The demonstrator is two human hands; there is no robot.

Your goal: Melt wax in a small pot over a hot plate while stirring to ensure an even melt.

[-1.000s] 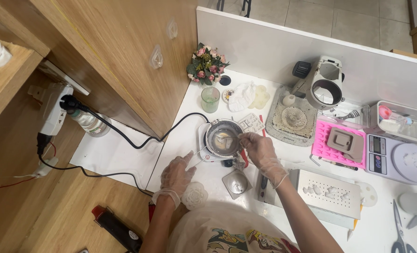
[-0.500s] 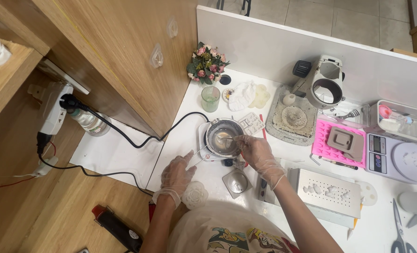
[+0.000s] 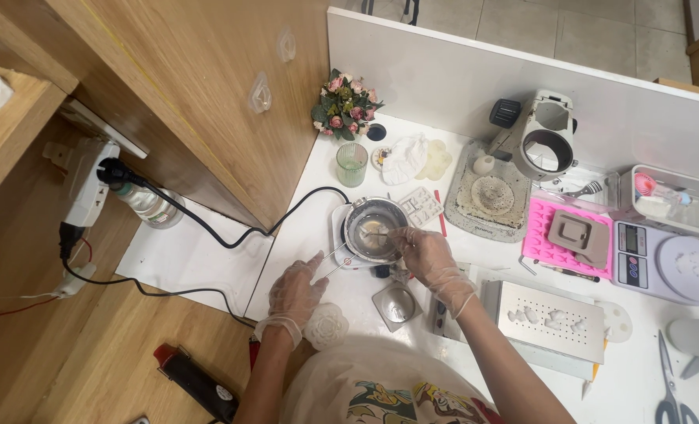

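1. White desk (image 3: 302, 235) beside a wooden wall carries everything.
2. Left hand (image 3: 296, 294), gloved, rests spread on the desk beside the pot handle (image 3: 338, 263).
3. Metal pot (image 3: 374, 229) sits on a small heater.
4. Right hand (image 3: 426, 253) pinches a thin stick (image 3: 381, 233) inside the pot.

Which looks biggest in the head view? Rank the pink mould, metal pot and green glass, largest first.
1. Pink mould, though a grey piece covers part of it.
2. Metal pot, fairly close in size to the mould.
3. Green glass, clearly smallest.
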